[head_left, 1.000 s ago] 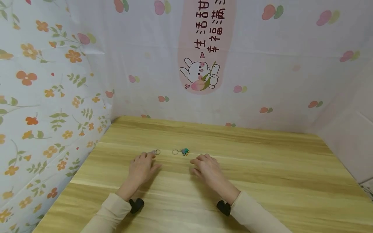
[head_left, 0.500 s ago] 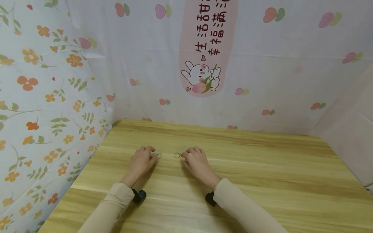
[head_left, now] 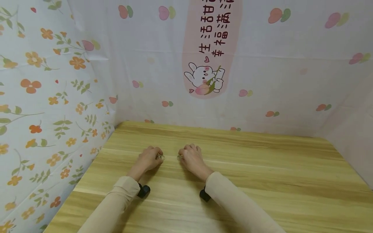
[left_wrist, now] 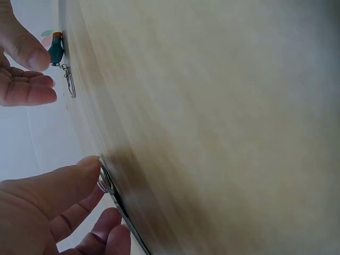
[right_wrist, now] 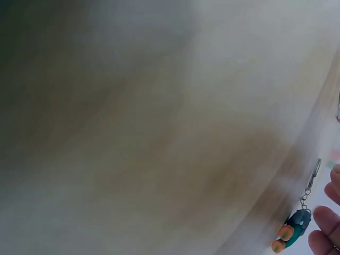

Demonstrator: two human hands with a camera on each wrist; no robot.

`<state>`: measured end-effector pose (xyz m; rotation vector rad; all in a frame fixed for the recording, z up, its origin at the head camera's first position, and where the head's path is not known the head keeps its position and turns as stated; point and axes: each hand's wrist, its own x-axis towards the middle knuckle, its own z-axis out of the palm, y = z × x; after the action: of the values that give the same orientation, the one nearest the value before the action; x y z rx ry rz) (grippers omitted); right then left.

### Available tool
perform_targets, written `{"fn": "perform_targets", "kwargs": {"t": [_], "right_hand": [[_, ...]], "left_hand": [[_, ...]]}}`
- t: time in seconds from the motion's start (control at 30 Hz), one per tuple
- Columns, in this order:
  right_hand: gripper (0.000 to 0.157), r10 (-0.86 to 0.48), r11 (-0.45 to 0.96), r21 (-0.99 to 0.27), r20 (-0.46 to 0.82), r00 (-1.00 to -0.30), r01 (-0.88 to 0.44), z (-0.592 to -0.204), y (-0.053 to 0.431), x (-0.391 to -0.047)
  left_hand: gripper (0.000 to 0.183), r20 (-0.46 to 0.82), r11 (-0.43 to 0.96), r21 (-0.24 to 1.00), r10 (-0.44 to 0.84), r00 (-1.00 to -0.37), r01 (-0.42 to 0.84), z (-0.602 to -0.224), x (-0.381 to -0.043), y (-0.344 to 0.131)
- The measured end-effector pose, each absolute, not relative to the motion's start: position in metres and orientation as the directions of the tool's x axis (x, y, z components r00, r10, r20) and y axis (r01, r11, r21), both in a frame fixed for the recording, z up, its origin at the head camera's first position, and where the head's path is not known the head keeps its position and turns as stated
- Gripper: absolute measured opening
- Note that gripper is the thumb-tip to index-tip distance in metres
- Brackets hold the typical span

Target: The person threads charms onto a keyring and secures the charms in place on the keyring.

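Note:
My left hand (head_left: 147,159) is at a key ring (head_left: 162,158) with a thin, flat greyish piece attached. In the left wrist view the thumb and curled forefinger pinch the ring end, while the long flat piece (left_wrist: 125,212) lies along the tabletop. My right hand (head_left: 191,159) arches over a second keychain, whose metal ring (head_left: 179,158) peeks out by the fingers. Its small teal charm with orange feet (right_wrist: 294,229) hangs off a short chain and lies on the wood. The right thumb is near or touching the charm, with the fingers apart from the thumb.
The wood-grain table (head_left: 262,168) spreads out on all sides of the hands. White printed cloth (head_left: 145,74) hangs behind it, and flowered cloth (head_left: 58,106) borders the left. A black wrist device (head_left: 144,191) sits under the left cuff, another (head_left: 205,195) under the right.
Both hands have moved to the keychains. The right hand came leftward over the teal charm, covering it in the head view; the left hand's fingers closed in on the ring.

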<state>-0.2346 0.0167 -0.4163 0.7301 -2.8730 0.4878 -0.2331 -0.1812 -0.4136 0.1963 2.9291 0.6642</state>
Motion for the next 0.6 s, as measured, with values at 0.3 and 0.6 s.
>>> {"fn": "perform_targets", "kwargs": {"t": [0.3, 0.6], "right_hand": [[0.015, -0.403, 0.862, -0.304, 0.071, -0.912, -0.405, -0.42, 0.014, -0.246], [0.013, -0.371, 0.873, -0.344, -0.012, -0.929, -0.344, -0.42, 0.012, -0.255]], "left_hand": [[0.016, -0.114, 0.888, 0.447, 0.174, -0.978, 0.106, -0.413, -0.238, -0.177], [0.01, -0.089, 0.887, 0.452, 0.154, -0.984, 0.097, -0.415, -0.238, -0.178]]}}
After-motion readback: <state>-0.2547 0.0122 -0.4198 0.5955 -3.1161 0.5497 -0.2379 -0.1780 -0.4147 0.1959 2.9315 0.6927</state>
